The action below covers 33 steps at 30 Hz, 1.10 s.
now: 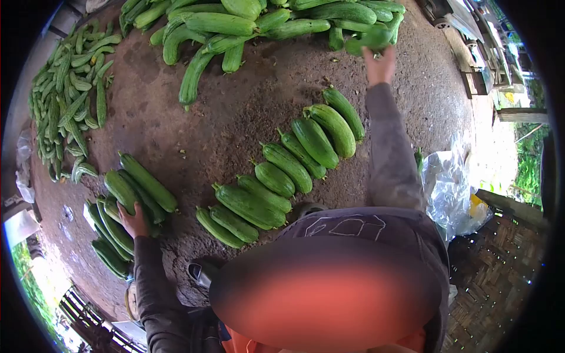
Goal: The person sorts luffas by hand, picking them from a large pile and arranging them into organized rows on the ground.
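My right hand point(381, 66) is stretched out to the far right edge of the big pile of green gourds point(223, 23). Its fingers are closed round a green gourd point(376, 38), which is blurred. At the lower left, my left hand point(134, 220) grips the near end of a thick green gourd point(120, 187) in a smaller group. More long gourds point(147, 182) lie beside it, and darker ones point(109, 259) lie to its left. Between my arms a slanting row of gourds point(285, 162) lies side by side on the ground.
A heap of thin, bumpy gourds point(67, 100) covers the ground at the far left. Clear plastic sheeting point(444, 182) lies right of my body, near a woven bamboo panel point(500, 276). Wooden boards point(465, 59) stand at the upper right. A shoe point(200, 273) shows below the row.
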Available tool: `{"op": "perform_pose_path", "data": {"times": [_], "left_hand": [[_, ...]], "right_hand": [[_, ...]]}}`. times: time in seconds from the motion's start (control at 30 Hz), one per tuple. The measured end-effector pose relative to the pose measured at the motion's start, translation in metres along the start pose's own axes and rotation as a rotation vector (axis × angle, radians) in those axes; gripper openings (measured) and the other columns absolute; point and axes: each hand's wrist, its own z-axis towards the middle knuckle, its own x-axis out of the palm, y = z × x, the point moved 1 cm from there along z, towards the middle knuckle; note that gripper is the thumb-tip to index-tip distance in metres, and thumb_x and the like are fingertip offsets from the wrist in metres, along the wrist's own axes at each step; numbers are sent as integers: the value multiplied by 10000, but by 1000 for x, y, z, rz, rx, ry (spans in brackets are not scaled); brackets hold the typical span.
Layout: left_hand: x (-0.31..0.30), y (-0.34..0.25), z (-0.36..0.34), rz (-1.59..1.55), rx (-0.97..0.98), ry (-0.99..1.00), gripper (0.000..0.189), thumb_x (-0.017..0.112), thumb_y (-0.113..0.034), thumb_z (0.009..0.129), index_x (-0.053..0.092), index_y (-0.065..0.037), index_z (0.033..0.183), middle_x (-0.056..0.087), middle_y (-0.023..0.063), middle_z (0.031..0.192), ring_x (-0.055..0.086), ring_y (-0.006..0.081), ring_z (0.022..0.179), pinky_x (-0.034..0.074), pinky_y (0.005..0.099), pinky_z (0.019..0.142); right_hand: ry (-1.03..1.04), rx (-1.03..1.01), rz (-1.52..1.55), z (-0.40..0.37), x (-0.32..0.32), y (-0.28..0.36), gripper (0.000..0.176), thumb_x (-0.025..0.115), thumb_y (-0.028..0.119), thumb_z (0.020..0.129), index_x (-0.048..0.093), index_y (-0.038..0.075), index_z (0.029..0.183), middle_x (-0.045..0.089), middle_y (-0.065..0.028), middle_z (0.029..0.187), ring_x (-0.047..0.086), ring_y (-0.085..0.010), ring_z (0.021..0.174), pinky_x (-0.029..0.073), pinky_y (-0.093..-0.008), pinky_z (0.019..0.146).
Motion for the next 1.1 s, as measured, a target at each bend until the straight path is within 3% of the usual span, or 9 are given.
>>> {"op": "perform_pose_path", "data": {"times": [0.1, 0.13, 0.23, 0.27, 0.43, 0.5, 0.63, 0.73, 1.1], "left_hand": [[-4, -11, -1, -40, -42, 33, 703, 630, -315, 803, 341, -27, 1376, 466, 254, 1254, 451, 390, 1159, 358, 427, 984], [2, -1, 2, -11, -5, -9, 700, 630, -318, 802, 347, -23, 1370, 470, 255, 1247, 457, 394, 1148, 362, 431, 978], [2, -2, 3, 15, -42, 22, 697, 630, -322, 803, 352, -13, 1363, 472, 255, 1246, 460, 394, 1144, 364, 430, 979], [0, -5, 3, 55, -48, 30, 698, 630, -336, 803, 360, -8, 1357, 475, 257, 1252, 459, 390, 1153, 363, 424, 982], [-3, -10, 3, 18, 8, 17, 719, 639, -391, 782, 398, 13, 1325, 486, 260, 1251, 462, 387, 1162, 369, 413, 976], [-5, -12, 1, 21, -6, 7, 730, 643, -405, 771, 407, 20, 1316, 495, 258, 1235, 472, 386, 1148, 375, 412, 969], [-3, -12, 2, 45, -40, 3, 734, 643, -401, 765, 407, 27, 1313, 505, 253, 1213, 482, 378, 1133, 380, 411, 962], [-2, -13, 2, 41, -28, -38, 741, 647, -393, 760, 403, 34, 1313, 502, 251, 1213, 483, 375, 1132, 382, 411, 960], [-8, -19, 0, -1, -18, -28, 733, 653, -372, 756, 404, 44, 1306, 511, 242, 1191, 490, 369, 1118, 385, 406, 957]], "right_hand": [[-123, 358, 882, -20, -39, 31, 359, 570, 164, 844, 480, 91, 1184, 543, -101, 1167, 500, -229, 1104, 434, -467, 887], [-9, 506, 1254, -21, -50, 18, 364, 553, 146, 874, 446, 94, 1218, 539, -94, 1160, 520, -239, 1074, 438, -463, 889], [-2, 684, 1308, -45, -50, 44, 348, 552, 210, 899, 450, 82, 1206, 536, -104, 1129, 529, -262, 1050, 451, -478, 879], [38, 686, 1299, -53, -42, 32, 421, 603, 256, 877, 460, 53, 1217, 545, -97, 1109, 541, -249, 1025, 455, -448, 899], [726, 704, 966, -113, -18, 74, 497, 695, 173, 796, 472, 17, 1211, 587, -111, 1096, 572, -236, 1021, 493, -409, 880], [998, 619, 822, -140, -5, 101, 521, 710, 146, 771, 472, 10, 1215, 593, -118, 1098, 582, -233, 1004, 496, -412, 871], [1277, 325, 477, -197, 15, 134, 662, 764, 199, 691, 455, -23, 1234, 597, -148, 1103, 587, -258, 1005, 468, -366, 886], [1401, 93, 334, -232, 27, 135, 744, 772, 232, 672, 420, -29, 1273, 574, -145, 1146, 569, -268, 1045, 433, -340, 915], [1505, -12, 149, -270, 48, 142, 780, 771, 271, 652, 429, -44, 1278, 564, -197, 1162, 558, -291, 1070, 421, -349, 920]]}}
